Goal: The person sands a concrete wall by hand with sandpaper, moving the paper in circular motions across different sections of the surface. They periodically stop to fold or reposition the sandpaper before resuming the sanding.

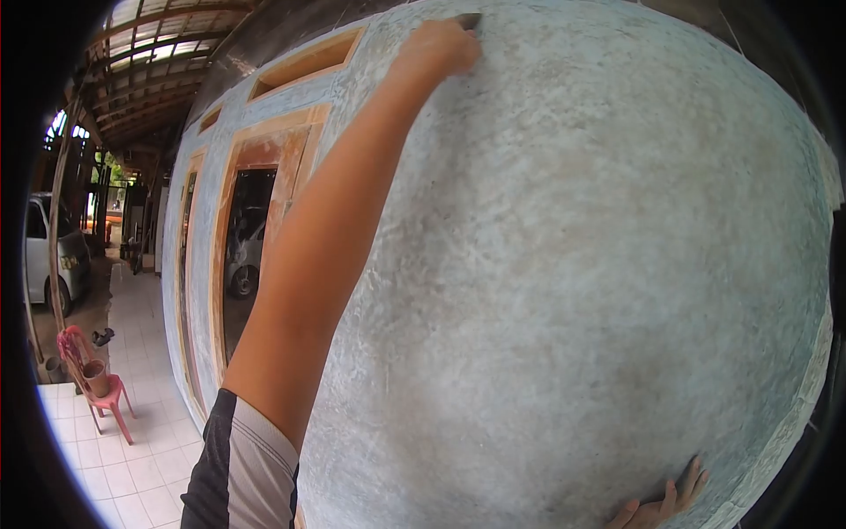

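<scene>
Left hand [448, 48] high at mottled grey-blue wall [617, 264], gripping small dark object [470, 20]. Right hand [663, 507] low against it. Pot [96, 378] on red chair [109, 398], far left.

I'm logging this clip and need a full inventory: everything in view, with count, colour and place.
Wall: one, mottled grey-blue, centre and right
Tall frames: two, orange-brown, left part of wall
Upper openings: two, orange-brown edged, above the frames
Roof: one, brown beams, upper left
Van: one, silver-grey, far left
Chair: one, pinkish red, lower left
Pot: one, brown, on the chair
Floor: one, white tiles, lower left
Sleeve: one, black and light grey, bottom left of centre
Dark object: one, unclear type, in left grip
Left hand: one, top centre
Right hand: one, fingers spread, lower right
</scene>
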Demonstrator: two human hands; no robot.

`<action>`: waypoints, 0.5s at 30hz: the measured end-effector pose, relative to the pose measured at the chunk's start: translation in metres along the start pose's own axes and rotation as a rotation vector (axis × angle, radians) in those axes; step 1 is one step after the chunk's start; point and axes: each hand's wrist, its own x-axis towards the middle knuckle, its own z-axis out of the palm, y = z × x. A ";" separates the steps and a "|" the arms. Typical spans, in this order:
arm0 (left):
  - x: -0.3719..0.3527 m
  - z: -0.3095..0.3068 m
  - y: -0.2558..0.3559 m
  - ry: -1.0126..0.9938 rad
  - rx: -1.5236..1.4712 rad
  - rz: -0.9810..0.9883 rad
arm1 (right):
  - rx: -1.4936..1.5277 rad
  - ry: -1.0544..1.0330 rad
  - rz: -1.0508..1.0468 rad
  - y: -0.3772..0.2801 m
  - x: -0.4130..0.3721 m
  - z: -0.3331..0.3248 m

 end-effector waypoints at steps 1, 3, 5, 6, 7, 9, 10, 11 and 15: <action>-0.005 0.012 0.014 0.011 0.071 -0.031 | 0.002 0.000 0.002 -0.013 0.016 -0.008; 0.003 0.021 0.001 0.063 0.057 -0.053 | 0.220 -0.121 0.139 -0.051 0.066 -0.032; 0.011 0.017 -0.021 0.121 -0.006 -0.103 | 0.227 -0.130 0.167 -0.052 0.062 -0.031; 0.028 0.013 -0.040 0.122 -0.007 -0.104 | 0.226 -0.124 0.203 -0.051 0.061 -0.030; 0.050 0.016 -0.062 0.086 -0.021 -0.109 | 0.225 -0.127 0.201 -0.051 0.064 -0.031; 0.040 0.014 -0.066 0.038 -0.009 -0.025 | 0.181 -0.174 0.197 -0.055 0.069 -0.036; 0.027 0.010 -0.052 0.039 -0.004 -0.031 | 0.187 -0.175 0.193 -0.056 0.070 -0.036; 0.018 0.011 -0.038 0.022 0.009 -0.028 | 0.184 -0.175 0.203 -0.056 0.069 -0.035; -0.002 0.007 -0.017 0.062 -0.011 -0.058 | 0.163 -0.131 0.196 -0.053 0.061 -0.029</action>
